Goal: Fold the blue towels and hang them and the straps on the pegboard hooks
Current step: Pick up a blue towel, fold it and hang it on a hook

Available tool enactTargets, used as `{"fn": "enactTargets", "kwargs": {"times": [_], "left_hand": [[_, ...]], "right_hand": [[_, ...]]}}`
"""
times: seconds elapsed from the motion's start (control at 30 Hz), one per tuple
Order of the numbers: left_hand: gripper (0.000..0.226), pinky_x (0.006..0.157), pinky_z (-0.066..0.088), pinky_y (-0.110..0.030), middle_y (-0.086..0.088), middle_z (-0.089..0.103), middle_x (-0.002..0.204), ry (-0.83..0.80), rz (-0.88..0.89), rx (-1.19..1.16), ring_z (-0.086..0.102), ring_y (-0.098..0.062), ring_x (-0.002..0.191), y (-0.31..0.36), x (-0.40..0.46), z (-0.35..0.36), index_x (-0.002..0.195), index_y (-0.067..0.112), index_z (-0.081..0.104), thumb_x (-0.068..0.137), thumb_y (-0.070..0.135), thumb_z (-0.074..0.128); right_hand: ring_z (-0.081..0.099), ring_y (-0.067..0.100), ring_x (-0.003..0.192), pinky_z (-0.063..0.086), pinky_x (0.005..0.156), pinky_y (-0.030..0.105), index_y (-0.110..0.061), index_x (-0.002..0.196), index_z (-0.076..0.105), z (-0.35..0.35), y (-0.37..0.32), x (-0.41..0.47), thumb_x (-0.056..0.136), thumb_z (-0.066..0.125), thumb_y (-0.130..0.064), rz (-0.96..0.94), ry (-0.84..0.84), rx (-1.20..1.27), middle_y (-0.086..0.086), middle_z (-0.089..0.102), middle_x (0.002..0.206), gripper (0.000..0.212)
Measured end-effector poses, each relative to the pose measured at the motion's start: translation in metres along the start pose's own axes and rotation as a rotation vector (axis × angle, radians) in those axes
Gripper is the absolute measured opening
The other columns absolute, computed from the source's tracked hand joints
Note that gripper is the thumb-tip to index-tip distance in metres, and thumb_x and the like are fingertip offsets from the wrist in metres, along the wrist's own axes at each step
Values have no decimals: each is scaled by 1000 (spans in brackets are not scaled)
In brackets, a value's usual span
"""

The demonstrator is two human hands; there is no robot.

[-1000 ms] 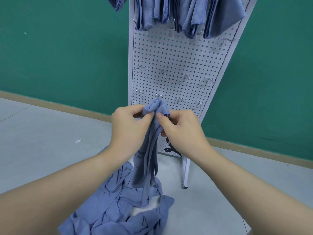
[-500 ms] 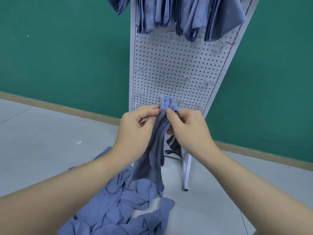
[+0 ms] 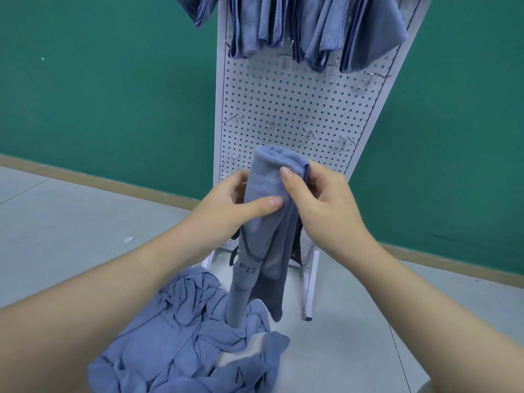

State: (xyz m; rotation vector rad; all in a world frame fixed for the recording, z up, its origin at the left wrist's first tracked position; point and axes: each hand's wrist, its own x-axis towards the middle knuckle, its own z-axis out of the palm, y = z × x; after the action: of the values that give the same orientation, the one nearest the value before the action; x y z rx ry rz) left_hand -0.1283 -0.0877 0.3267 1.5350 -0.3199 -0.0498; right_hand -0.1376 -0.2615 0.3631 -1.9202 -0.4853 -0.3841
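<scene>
A blue towel (image 3: 268, 180), folded over at the top, hangs down in front of the white pegboard (image 3: 297, 106). My left hand (image 3: 229, 205) grips it from the left, thumb laid across its front. My right hand (image 3: 320, 199) pinches its upper right edge. The towel's lower end reaches the heap of loose blue towels (image 3: 181, 341) on the floor. Several folded blue towels (image 3: 312, 26) hang from the top hooks. Bare metal hooks (image 3: 272, 126) run across the middle of the board. Black straps (image 3: 296, 252) show behind the towel near the board's foot, mostly hidden.
The pegboard stands on a white frame (image 3: 307, 293) against a green wall (image 3: 113, 89). The floor (image 3: 71, 228) is light grey, with a small white scrap (image 3: 129, 239) at the left.
Both hands have risen with the towel and spread slightly apart. The bunched top has opened into a wider fold, and my left thumb now lies across the towel's front.
</scene>
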Motion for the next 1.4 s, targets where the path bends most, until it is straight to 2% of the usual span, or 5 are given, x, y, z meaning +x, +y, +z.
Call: {"fn": "enactTargets", "kwargs": {"times": [0.17,0.33,0.67,0.93,1.4], "left_hand": [[46,92,58,-34,-3,78,113,-153,-126,7,74,-20,108,-8,-7,8,120,10,70,76,17,84],[28,90,58,-29,-1,79,107,-52,-93,-6,75,-17,102,-10,-7,18,112,13,73,85,6,79],[23,80,59,-28,-6,80,104,-48,-53,-34,76,-22,99,-2,-8,21,111,11,74,88,12,77],[43,102,56,-45,0,79,111,-156,-40,110,74,-19,108,-1,-12,16,115,14,74,75,30,83],[30,97,58,-43,2,80,100,-337,-216,365,76,-20,96,-4,-10,3,101,15,77,78,30,88]], "right_hand": [[57,16,83,47,76,37,0,103,69,-1,-5,4,100,57,-38,76,37,229,30,68,97,40],[73,14,89,60,81,32,-8,105,74,1,-6,3,102,63,-29,216,-52,242,5,79,98,23],[64,17,87,57,85,51,-15,94,72,10,-23,-1,96,63,-25,77,87,334,6,71,90,13],[63,20,90,54,84,41,-16,92,67,-3,-33,8,103,60,-23,31,288,570,7,69,94,14],[73,15,99,60,89,31,-14,96,67,-33,-23,22,106,57,-18,132,543,667,5,77,103,15]]}}
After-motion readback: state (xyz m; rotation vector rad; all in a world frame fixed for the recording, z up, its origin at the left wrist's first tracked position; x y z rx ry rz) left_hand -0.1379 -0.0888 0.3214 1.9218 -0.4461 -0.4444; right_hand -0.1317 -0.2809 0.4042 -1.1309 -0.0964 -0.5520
